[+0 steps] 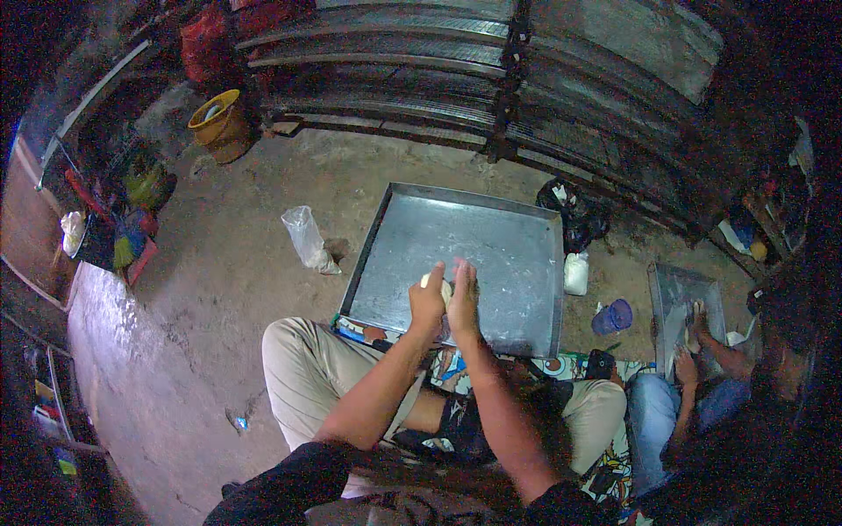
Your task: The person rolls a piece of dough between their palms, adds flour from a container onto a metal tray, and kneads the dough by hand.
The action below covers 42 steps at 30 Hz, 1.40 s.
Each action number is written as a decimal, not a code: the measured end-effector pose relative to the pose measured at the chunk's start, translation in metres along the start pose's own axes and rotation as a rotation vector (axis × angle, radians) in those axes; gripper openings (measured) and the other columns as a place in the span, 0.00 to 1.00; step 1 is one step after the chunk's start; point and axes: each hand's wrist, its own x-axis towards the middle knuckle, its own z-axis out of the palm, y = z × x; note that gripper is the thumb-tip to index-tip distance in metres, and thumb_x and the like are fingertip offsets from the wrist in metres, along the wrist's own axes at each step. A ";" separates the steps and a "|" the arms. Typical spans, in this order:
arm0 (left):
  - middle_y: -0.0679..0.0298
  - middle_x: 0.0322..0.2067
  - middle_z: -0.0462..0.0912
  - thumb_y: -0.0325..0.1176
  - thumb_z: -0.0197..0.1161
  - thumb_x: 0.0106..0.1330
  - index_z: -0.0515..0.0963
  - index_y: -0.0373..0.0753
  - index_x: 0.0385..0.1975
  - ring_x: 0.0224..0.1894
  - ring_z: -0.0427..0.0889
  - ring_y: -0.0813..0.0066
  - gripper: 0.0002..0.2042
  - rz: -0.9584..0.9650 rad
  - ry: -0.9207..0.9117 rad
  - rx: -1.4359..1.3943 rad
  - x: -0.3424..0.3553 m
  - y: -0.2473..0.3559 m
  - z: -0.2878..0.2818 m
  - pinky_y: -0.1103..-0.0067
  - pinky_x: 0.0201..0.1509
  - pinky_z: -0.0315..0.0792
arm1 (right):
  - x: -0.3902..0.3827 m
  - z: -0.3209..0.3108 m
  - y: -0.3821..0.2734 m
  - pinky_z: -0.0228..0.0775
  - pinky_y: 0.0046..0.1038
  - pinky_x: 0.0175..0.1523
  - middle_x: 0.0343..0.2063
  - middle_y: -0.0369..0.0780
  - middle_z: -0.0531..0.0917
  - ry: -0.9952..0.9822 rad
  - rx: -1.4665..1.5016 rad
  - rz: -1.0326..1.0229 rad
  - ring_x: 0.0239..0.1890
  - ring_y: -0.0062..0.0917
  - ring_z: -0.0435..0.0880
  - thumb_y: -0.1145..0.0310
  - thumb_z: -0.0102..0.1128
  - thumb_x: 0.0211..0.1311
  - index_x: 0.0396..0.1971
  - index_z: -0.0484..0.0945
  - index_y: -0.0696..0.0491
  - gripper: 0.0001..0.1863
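Note:
A pale lump of dough [433, 284] is held between my two hands over a large square metal tray [474, 228] dusted with white, which sits in front of my crossed legs. My left hand [426, 302] is closed on the dough from the left, thumb raised. My right hand [462, 298] presses against its right side, fingers straight and together, pointing away from me.
At right, a co-worker's hands [697, 329] work over another tray [667, 289]. Around lie a plastic bag [309, 237], black bag [581, 210], white pack [575, 274] and blue cup [612, 317]. A yellow bucket [217, 131] stands before slatted racks [386, 88].

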 end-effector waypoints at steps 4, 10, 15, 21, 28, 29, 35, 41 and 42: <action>0.63 0.22 0.78 0.56 0.54 0.67 0.76 0.36 0.23 0.22 0.76 0.75 0.26 -0.160 -0.104 -0.326 0.013 0.002 -0.004 0.74 0.26 0.70 | -0.002 0.002 -0.002 0.62 0.33 0.59 0.49 0.46 0.76 -0.050 -0.031 -0.126 0.54 0.35 0.74 0.51 0.30 0.75 0.51 0.72 0.58 0.27; 0.54 0.49 0.77 0.72 0.33 0.63 0.68 0.34 0.55 0.52 0.78 0.62 0.43 -0.267 -0.653 -0.507 0.003 -0.005 -0.002 0.69 0.58 0.71 | 0.008 -0.019 -0.014 0.66 0.35 0.53 0.37 0.47 0.82 0.061 -0.359 -0.449 0.45 0.41 0.79 0.54 0.35 0.73 0.34 0.82 0.55 0.25; 0.54 0.59 0.68 0.69 0.29 0.65 0.59 0.36 0.62 0.63 0.67 0.61 0.42 -0.337 -0.835 -0.586 -0.014 -0.003 0.007 0.67 0.67 0.60 | 0.013 -0.042 -0.026 0.72 0.37 0.41 0.26 0.44 0.84 0.101 -0.269 -0.276 0.31 0.40 0.83 0.52 0.41 0.70 0.24 0.82 0.55 0.27; 0.55 0.62 0.66 0.72 0.31 0.63 0.58 0.39 0.64 0.66 0.64 0.62 0.43 -0.458 -0.586 -0.598 -0.023 -0.004 0.006 0.63 0.69 0.57 | 0.010 -0.041 -0.042 0.69 0.40 0.32 0.19 0.47 0.81 0.095 -0.456 -0.168 0.24 0.43 0.81 0.47 0.42 0.70 0.20 0.79 0.58 0.31; 0.55 0.56 0.73 0.66 0.39 0.68 0.65 0.41 0.61 0.58 0.75 0.60 0.36 -0.618 -0.884 -0.350 -0.010 -0.008 0.007 0.61 0.59 0.70 | 0.019 -0.045 -0.028 0.67 0.48 0.35 0.21 0.52 0.80 0.191 -0.298 -0.002 0.27 0.50 0.80 0.47 0.39 0.71 0.27 0.77 0.59 0.30; 0.55 0.55 0.75 0.64 0.40 0.69 0.65 0.41 0.60 0.56 0.76 0.61 0.34 -0.703 -0.892 -0.379 -0.008 -0.004 0.000 0.61 0.57 0.72 | 0.015 -0.047 -0.029 0.68 0.47 0.37 0.24 0.53 0.81 0.152 -0.326 -0.116 0.29 0.50 0.80 0.47 0.39 0.71 0.32 0.77 0.59 0.28; 0.56 0.49 0.78 0.50 0.47 0.73 0.69 0.37 0.55 0.48 0.80 0.63 0.23 -0.343 -0.612 -0.429 0.010 -0.013 -0.006 0.66 0.50 0.77 | 0.008 -0.024 -0.017 0.62 0.44 0.57 0.52 0.45 0.75 -0.115 -0.692 -0.362 0.54 0.44 0.71 0.52 0.42 0.70 0.61 0.65 0.51 0.25; 0.57 0.41 0.81 0.41 0.52 0.72 0.74 0.31 0.47 0.42 0.81 0.65 0.17 0.094 -0.430 -0.039 0.016 -0.031 -0.012 0.71 0.45 0.77 | -0.006 -0.007 -0.020 0.54 0.41 0.63 0.53 0.44 0.74 -0.044 -0.489 -0.347 0.56 0.41 0.69 0.58 0.40 0.72 0.59 0.69 0.54 0.23; 0.55 0.39 0.82 0.42 0.53 0.69 0.75 0.36 0.45 0.42 0.82 0.61 0.16 0.236 -0.389 0.210 0.014 -0.030 -0.011 0.69 0.44 0.75 | -0.003 -0.008 -0.018 0.61 0.38 0.60 0.49 0.46 0.77 -0.059 -0.360 -0.336 0.51 0.43 0.74 0.61 0.39 0.73 0.53 0.75 0.56 0.20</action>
